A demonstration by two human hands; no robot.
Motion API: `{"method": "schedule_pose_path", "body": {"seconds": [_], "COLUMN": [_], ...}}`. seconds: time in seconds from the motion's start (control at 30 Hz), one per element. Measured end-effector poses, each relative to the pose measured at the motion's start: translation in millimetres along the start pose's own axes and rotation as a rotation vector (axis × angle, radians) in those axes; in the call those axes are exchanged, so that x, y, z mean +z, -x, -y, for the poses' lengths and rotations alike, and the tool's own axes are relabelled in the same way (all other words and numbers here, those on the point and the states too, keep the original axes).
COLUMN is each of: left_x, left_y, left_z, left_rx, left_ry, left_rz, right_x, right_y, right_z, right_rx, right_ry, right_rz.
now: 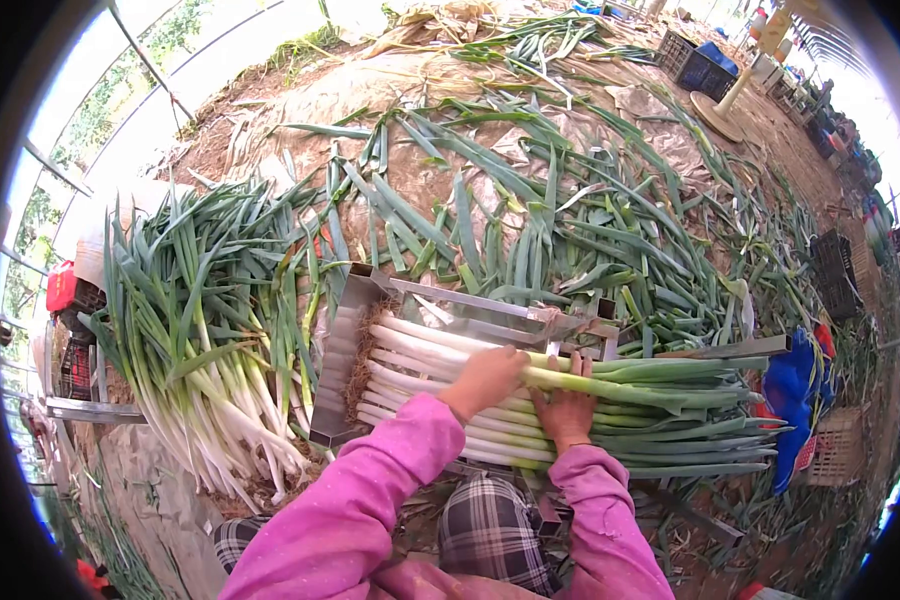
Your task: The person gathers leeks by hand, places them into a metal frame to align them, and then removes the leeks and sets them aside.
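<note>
Long green onions (450,440) lie side by side in a metal frame (332,370), with their roots toward its left end plate and their green leaves pointing right. My left hand (488,380) is closed round a white stalk at the upper side of the row. Just right of it, my right hand (566,405) rests on the stalks with its fingers spread, at the point where white turns to green. A large pile of untrimmed green onions (210,340) stands to the left of the frame.
Cut green leaves (530,220) litter the ground beyond the frame. Dark crates (705,75) and a stand with a round base (717,118) are at the back right. A blue cloth (792,400) hangs near the leaf tips. A red container (61,287) is at the far left.
</note>
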State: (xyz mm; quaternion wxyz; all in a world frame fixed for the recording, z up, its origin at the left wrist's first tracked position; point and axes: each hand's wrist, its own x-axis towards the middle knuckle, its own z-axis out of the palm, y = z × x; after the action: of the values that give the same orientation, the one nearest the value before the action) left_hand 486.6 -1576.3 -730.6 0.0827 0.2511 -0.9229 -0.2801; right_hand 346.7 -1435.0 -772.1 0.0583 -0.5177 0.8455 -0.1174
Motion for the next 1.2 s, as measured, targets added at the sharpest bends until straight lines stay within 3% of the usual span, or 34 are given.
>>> {"method": "schedule_pose_path", "body": {"seconds": [0.1, 0.2, 0.27, 0.37, 0.43, 0.53, 0.77, 1.07, 1.17, 1.2], "left_x": [-18, -29, -29, -10, 0, 8, -11, 37, 38, 34], "left_y": [-1, -17, -27, -32, -32, -36, -33, -29, -38, -40], "left_z": [-15, -20, -10, 14, 22, 26, 28, 42, 33, 32], "left_rx": [0.240, 0.363, 0.310, 0.198, 0.142, 0.180, 0.180, 0.149, -0.012, -0.134], "left_ry": [0.092, 0.083, 0.052, -0.015, -0.074, -0.073, 0.010, -0.077, -0.058, -0.079], "left_rz": [-0.196, -0.315, -0.258, -0.255, -0.302, -0.447, -0.550, -0.429, -0.475, -0.252], "right_x": [3, 3, 3, 2, -1, -1, -1, -1, 2, 2], "right_y": [2, 4, 2, 4, 2, 3, 5, 2, 2, 2], "right_z": [-2, 0, 0, 3, 5, 4, 3, 6, 4, 4], "right_rx": [-0.006, 0.038, 0.077, 0.024, 0.018, 0.013, 0.019, 0.051, 0.028, 0.007], "right_ry": [0.072, 0.165, 0.163, 0.105, 0.119, 0.132, 0.097, 0.096, 0.092, 0.091], "right_rz": [0.027, 0.095, 0.166, 0.006, 0.003, -0.003, 0.007, 0.021, -0.027, -0.052]}}
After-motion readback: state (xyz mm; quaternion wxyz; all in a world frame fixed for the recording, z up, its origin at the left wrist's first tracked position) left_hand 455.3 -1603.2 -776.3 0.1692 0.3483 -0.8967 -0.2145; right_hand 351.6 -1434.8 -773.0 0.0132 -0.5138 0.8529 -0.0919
